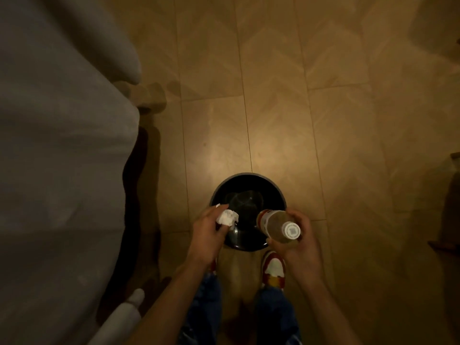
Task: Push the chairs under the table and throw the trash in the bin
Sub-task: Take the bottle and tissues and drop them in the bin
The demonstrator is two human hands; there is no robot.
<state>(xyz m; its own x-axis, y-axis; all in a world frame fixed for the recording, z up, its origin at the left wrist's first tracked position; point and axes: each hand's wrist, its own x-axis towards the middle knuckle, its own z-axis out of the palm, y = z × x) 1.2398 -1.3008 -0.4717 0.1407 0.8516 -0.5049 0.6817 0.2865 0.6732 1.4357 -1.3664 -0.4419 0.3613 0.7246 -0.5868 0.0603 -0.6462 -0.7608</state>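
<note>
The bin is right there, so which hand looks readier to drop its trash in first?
Probably the left hand: its crumpled tissue already hangs over the open bin, held loosely at the fingertips. The right hand grips the plastic bottle near the rim, only partly over the opening.

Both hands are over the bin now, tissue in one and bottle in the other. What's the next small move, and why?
Probably just let go. The left hand holds the crumpled tissue and the right hand grips the plastic bottle, both above the open black bin, so opening the fingers should drop both inside.
</note>
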